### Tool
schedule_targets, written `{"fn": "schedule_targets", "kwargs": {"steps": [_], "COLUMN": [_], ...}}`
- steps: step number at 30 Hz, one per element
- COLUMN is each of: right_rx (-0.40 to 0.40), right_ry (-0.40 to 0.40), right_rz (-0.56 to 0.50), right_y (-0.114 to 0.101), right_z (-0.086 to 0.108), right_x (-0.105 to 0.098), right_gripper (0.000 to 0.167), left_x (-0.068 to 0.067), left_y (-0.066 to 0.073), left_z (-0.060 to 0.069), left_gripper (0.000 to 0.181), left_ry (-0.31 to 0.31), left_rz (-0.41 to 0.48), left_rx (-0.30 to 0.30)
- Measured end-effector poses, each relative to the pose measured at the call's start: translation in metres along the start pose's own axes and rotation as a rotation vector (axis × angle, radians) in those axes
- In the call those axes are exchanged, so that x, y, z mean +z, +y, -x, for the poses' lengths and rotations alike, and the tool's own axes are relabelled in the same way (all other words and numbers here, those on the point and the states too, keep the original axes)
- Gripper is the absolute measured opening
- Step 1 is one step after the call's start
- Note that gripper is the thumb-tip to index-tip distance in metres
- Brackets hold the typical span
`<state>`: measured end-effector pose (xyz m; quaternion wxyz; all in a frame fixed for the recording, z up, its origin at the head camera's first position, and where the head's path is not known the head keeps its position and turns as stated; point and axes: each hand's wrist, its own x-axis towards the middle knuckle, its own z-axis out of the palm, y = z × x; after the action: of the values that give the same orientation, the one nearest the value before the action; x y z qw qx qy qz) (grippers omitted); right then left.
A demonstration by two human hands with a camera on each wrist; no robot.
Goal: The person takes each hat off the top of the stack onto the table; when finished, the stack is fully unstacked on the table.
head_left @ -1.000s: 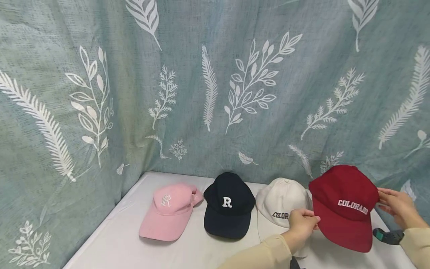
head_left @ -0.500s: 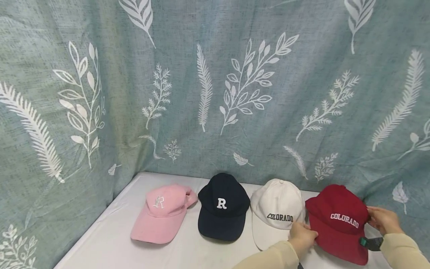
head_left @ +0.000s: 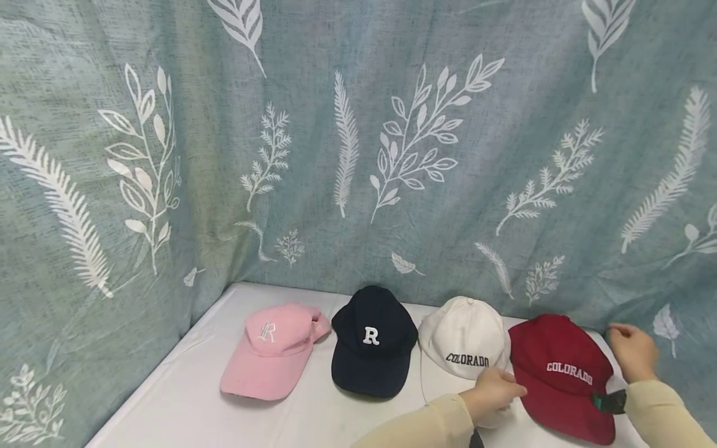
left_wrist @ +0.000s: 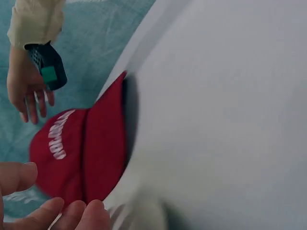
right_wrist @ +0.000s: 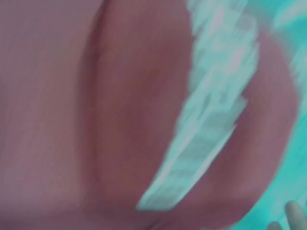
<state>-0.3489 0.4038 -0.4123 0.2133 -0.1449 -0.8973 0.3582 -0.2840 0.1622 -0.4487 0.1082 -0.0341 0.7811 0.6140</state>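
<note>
A red cap (head_left: 566,361) lettered COLORADO rests on the table at the right end of a row of caps. My left hand (head_left: 493,393) is at the left side of its brim, over the white cap's brim (head_left: 439,392). In the left wrist view, thumb and fingers (left_wrist: 96,215) of that hand are apart, with nothing pinched between them. My right hand (head_left: 633,351) is off the red cap's right side, its fingers loosely bent and holding nothing. The red cap fills most of the blurred right wrist view, with fingertips (right_wrist: 295,215) at the lower right corner.
Left of the red cap stand a white COLORADO cap (head_left: 465,333), a navy cap (head_left: 372,367) with an R, and a pink cap (head_left: 274,354). They line a white table (head_left: 185,398). A green-blue leaf-patterned curtain (head_left: 313,155) hangs behind and at the left.
The red cap came down from above the table and now rests beside the white one. Both hands have let go of it; the right has drawn away from its side.
</note>
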Motion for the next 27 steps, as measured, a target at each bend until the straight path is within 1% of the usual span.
{"fn": "schedule_targets", "kwargs": {"steps": [1,2,3,4,6,7,9,11,13,14,16,18,19,20,21,22,24,25,26,27], "right_rx": [-0.030,-0.053,-0.075,-0.095,-0.146,-0.179,-0.231,-0.269,-0.292,-0.285,-0.273,-0.242,-0.223,-0.201,-0.180,-0.160,-0.100,-0.069,-0.036,0.002], "right_ry": [0.005,0.002,0.005,0.007,-0.003,-0.012,-0.025,-0.082,-0.154,-0.196,-0.283,-0.370,-0.414,-0.462,-0.501,-0.537,-0.610,-0.641,-0.672,-0.693], "right_rz": [-0.002,-0.030,-0.078,-0.127,-0.203,-0.236,-0.299,-0.335,-0.397,-0.443,-0.530,-0.633,-0.688,-0.724,-0.756,-0.782,-0.812,-0.815,-0.809,-0.810], "right_y": [-0.014,-0.029,-0.045,-0.060,-0.089,-0.103,-0.127,-0.150,-0.174,-0.187,-0.211,-0.234,-0.244,-0.256,-0.266,-0.274,-0.289,-0.295,-0.300,-0.302], "right_z": [0.001,0.001,0.001,0.002,0.005,0.008,0.018,0.032,0.049,0.059,0.079,0.101,0.112,0.124,0.135,0.145,0.161,0.168,0.174,0.179], "right_x": [0.003,0.007,0.012,0.018,0.031,0.039,0.057,0.075,0.098,0.111,0.137,0.162,0.175,0.183,0.194,0.205,0.226,0.236,0.245,0.257], "right_gripper": [0.035,0.036,0.035,0.034,0.033,0.033,0.029,0.028,0.026,0.025,0.023,0.022,0.022,0.022,0.023,0.023,0.023,0.024,0.025,0.026], "left_x": [-0.010,-0.021,-0.034,-0.048,-0.081,-0.098,-0.138,-0.178,-0.221,-0.243,-0.284,-0.322,-0.338,-0.354,-0.367,-0.380,-0.398,-0.405,-0.411,-0.416], "left_y": [0.001,0.003,0.004,0.005,0.008,0.008,0.007,0.001,-0.010,-0.016,-0.029,-0.042,-0.048,-0.054,-0.061,-0.067,-0.081,-0.087,-0.094,-0.102], "left_z": [-0.002,-0.005,-0.008,-0.011,-0.013,-0.012,-0.005,0.008,0.024,0.032,0.047,0.062,0.069,0.075,0.081,0.087,0.096,0.099,0.103,0.106], "left_gripper": [0.013,0.012,0.013,0.013,0.016,0.019,0.024,0.028,0.030,0.030,0.028,0.028,0.029,0.030,0.032,0.035,0.039,0.042,0.045,0.047], "left_ry": [-0.011,-0.020,-0.021,-0.025,-0.037,-0.040,-0.041,-0.022,0.033,0.077,0.187,0.302,0.357,0.404,0.439,0.469,0.512,0.524,0.524,0.524], "left_rz": [0.014,0.018,0.009,0.034,0.050,0.061,0.069,0.064,0.041,0.026,-0.007,-0.041,-0.052,-0.059,-0.063,-0.061,-0.049,-0.040,-0.027,-0.013], "left_rx": [0.014,0.031,0.068,0.093,0.152,0.185,0.255,0.299,0.347,0.351,0.342,0.305,0.274,0.230,0.194,0.158,0.084,0.049,0.021,0.002]}}
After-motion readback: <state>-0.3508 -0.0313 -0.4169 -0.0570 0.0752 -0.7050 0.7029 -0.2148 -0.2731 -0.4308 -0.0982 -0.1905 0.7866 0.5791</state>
